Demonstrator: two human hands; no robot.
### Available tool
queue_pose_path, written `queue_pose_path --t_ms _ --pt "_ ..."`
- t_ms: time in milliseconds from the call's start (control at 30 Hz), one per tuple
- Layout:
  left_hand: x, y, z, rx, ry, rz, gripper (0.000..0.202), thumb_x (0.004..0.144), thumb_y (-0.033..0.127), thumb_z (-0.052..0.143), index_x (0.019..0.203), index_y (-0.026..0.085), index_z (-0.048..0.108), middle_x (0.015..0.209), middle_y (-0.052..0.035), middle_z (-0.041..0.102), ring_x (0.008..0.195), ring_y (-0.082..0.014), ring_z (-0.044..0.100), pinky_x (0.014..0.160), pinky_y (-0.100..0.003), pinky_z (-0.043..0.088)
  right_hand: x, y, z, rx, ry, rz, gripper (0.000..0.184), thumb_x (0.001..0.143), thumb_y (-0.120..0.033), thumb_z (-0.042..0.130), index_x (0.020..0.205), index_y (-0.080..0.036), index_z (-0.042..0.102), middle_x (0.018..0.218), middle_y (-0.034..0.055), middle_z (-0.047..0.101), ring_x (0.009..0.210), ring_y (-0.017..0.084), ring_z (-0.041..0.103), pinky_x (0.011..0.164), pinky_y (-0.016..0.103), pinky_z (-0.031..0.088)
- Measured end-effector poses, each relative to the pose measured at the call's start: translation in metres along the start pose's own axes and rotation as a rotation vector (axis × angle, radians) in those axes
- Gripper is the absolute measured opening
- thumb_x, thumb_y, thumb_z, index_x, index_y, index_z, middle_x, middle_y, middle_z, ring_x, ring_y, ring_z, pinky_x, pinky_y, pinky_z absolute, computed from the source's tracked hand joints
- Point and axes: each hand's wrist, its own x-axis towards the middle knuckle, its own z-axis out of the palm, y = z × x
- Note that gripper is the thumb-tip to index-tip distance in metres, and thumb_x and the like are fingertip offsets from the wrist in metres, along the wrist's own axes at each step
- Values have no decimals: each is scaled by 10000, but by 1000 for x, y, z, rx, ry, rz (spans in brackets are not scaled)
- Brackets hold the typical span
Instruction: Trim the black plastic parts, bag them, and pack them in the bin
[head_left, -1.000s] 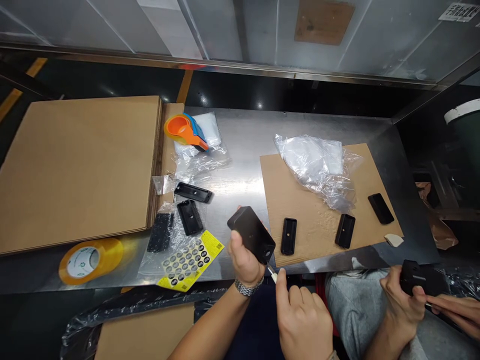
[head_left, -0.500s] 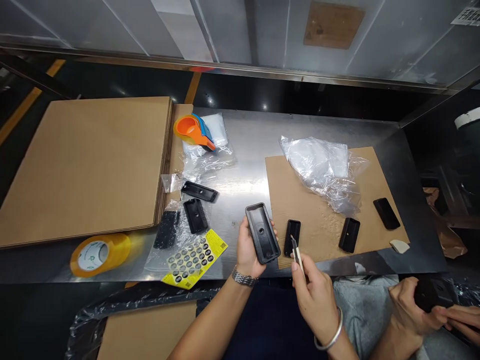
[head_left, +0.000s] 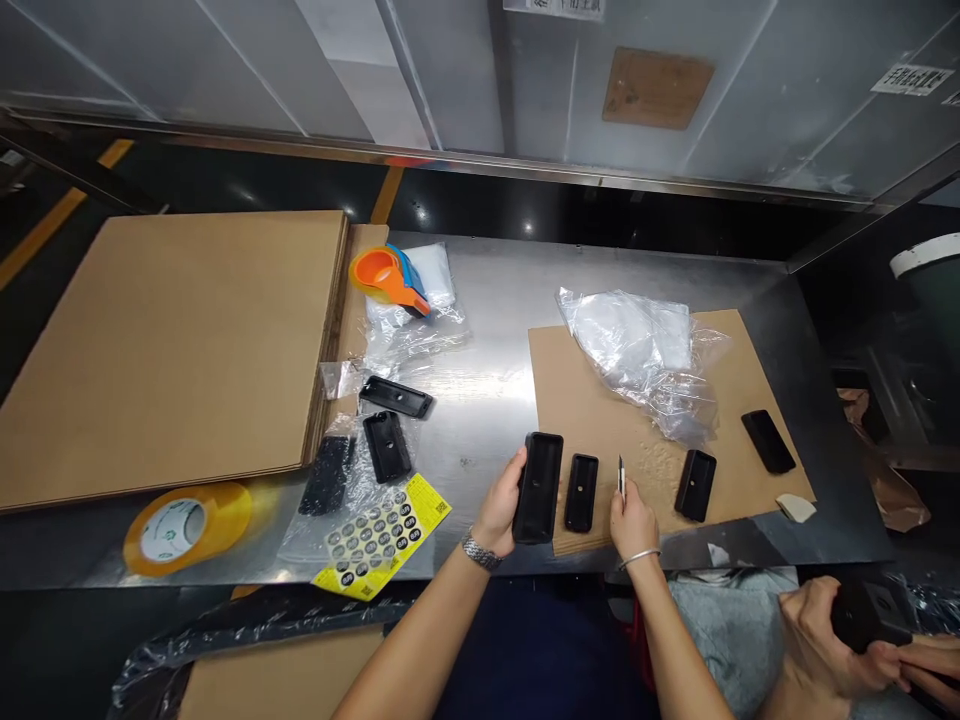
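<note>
My left hand (head_left: 501,503) grips a black rectangular plastic tray part (head_left: 538,486) by its left side, resting it at the left edge of a brown cardboard sheet (head_left: 600,400). Right beside it lies a smaller black tray part (head_left: 581,491). My right hand (head_left: 631,518) is closed on a small knife (head_left: 621,474) with its blade pointing up, just right of that smaller part. Two more black parts (head_left: 695,484) (head_left: 767,441) lie further right on the sheet.
A crumpled clear plastic bag (head_left: 641,350) lies on the sheet. Left of me are black parts (head_left: 388,445), a yellow sticker sheet (head_left: 379,523), a tape roll (head_left: 180,514), an orange tape dispenser (head_left: 384,276) and a cardboard stack (head_left: 165,340). Another person's hands (head_left: 832,640) hold a black part at bottom right.
My left hand lowered the black tray part from mid-air down to the cardboard's left edge. My right hand moved the knife forward over the sheet, beside the smaller part.
</note>
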Motion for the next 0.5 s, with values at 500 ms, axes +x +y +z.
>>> queue_pose_path --t_ms 500 --pt "-10 -2 5 -157 -320 -97 542 847 493 253 848 90 615 783 -91 600 575 -142 557 514 -270 478 20 7 20 -26 92 -23 374 802 -203 432 1159 -94 459 963 170 554 926 275 538 758 381 410"
